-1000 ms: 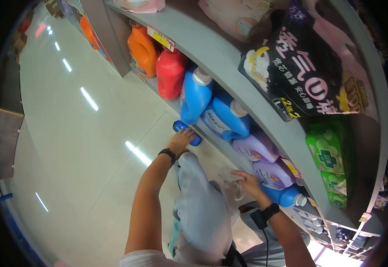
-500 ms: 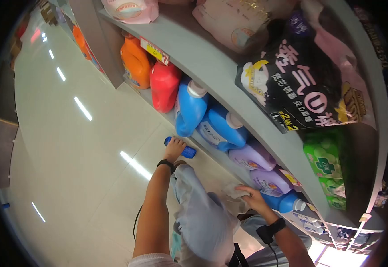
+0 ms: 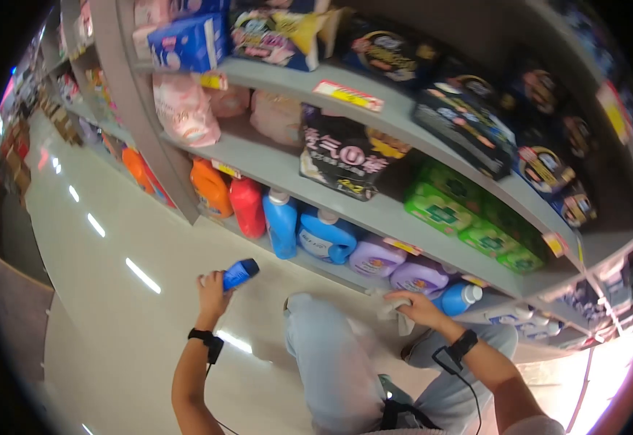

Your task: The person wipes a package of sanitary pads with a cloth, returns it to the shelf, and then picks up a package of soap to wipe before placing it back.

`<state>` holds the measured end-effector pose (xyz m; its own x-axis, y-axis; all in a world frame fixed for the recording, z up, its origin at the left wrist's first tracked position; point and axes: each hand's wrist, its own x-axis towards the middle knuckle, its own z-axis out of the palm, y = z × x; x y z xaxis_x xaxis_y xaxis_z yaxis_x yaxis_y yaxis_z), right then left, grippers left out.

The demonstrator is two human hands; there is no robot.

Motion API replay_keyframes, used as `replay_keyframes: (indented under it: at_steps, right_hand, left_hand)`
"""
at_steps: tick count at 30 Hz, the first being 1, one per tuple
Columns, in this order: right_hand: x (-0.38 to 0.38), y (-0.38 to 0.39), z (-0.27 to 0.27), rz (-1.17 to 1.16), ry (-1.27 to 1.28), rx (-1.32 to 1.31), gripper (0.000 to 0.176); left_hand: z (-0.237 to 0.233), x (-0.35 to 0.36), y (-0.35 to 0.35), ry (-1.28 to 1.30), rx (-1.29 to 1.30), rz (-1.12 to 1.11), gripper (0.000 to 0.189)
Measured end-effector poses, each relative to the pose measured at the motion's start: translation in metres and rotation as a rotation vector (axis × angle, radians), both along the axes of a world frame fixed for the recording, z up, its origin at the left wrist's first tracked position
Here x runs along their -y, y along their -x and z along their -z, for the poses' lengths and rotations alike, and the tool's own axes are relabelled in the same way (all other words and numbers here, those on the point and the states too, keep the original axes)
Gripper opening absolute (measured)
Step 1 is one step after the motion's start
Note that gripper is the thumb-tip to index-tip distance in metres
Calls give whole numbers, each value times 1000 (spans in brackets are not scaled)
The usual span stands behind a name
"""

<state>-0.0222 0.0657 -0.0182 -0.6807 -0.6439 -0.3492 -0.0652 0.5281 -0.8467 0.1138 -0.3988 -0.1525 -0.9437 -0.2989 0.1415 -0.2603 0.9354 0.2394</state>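
Note:
My left hand (image 3: pixel 213 296) is closed around one end of a small blue bottle (image 3: pixel 237 275), which is held above the tiled floor. The far end of the bottle is dark blue. On the other side, my right hand (image 3: pixel 419 309) pinches a crumpled white wipe or cloth (image 3: pixel 390 307) near the bottom shelf. Just beyond it stands a blue bottle with a white cap (image 3: pixel 460 298). Purple jugs (image 3: pixel 376 259) stand to the left of that bottle on the same shelf.
Blue jugs (image 3: pixel 326 236), a red jug (image 3: pixel 247 207) and an orange jug (image 3: pixel 210 188) line the bottom shelf. A black pack (image 3: pixel 345 156) and green packs (image 3: pixel 438 208) sit one shelf up. My bent knee (image 3: pixel 316 326) is between my hands.
My left hand has lifted the small blue bottle off the floor and moved left with it. My view has tilted up to show more shelves. The right hand still pinches the white piece.

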Motion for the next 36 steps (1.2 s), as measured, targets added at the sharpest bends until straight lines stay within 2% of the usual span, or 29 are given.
replay_keyframes:
  at_steps: [3,5,6,8,9,11,13,14,15,16,18,19,20,24,26,30,32,33,34,36]
  right_hand:
    - [-10,-14,-32,57,66,-65,40]
    - [-14,-29,-59,102,111,-65,40]
    - [-16,-37,-73,158,173,-110,41]
    - [-24,-53,-88,229,255,-154,43]
    - [-30,-59,-93,295,352,-146,44]
    - [-45,-64,-103,367,454,-226,47]
    - [-60,-72,-119,457,577,-273,47]
    - [-67,-76,-131,530,680,-321,46]
    - [-72,-83,-149,568,856,-264,45]
    - [-78,-87,-165,606,862,-272,45]
    - [-92,-93,-181,611,1036,-293,46]
    - [-98,-93,-177,580,985,-375,48]
    - [-106,-96,-174,557,869,-301,51]
    - [-115,-99,-167,590,809,-414,58]
    - [-118,-100,-170,583,783,-417,61]
    - [-114,-99,-168,452,560,-542,66]
    - [-108,-101,-156,305,464,-643,64]
    - [-103,-101,-149,329,441,-649,64]
    - [-100,-101,-145,316,425,-641,64]
    - [-100,-102,-143,462,498,-211,66]
  left_hand:
    - [-105,-4,-2,83,-259,46,49]
    - [-180,-30,0,75,-453,92,47]
    - [-215,-51,1,93,-463,101,47]
    - [-270,-101,2,-560,-480,77,43]
    - [-286,-125,4,-544,-479,92,43]
    - [-310,-173,13,-992,-407,302,45]
    - [-318,-224,26,-1481,-218,369,51]
    - [-326,-251,29,-1622,-95,405,56]
    - [-325,-273,35,-1668,-8,441,56]
    - [-323,-294,42,-1716,86,475,57]
    - [-332,-337,51,-1696,202,617,59]
    - [-332,-357,57,-1699,214,690,61]
    - [-330,-374,62,-1696,217,723,57]
    - [-324,-415,80,-1771,222,675,47]
    - [-314,-421,88,-1844,182,668,44]
    - [-300,-415,104,-2001,123,590,43]
    - [-294,-403,114,-1968,72,511,42]
    - [-296,-399,117,-1947,34,511,42]
    - [-296,-396,121,-1966,27,499,42]
    - [-297,-392,127,-1841,68,521,43]
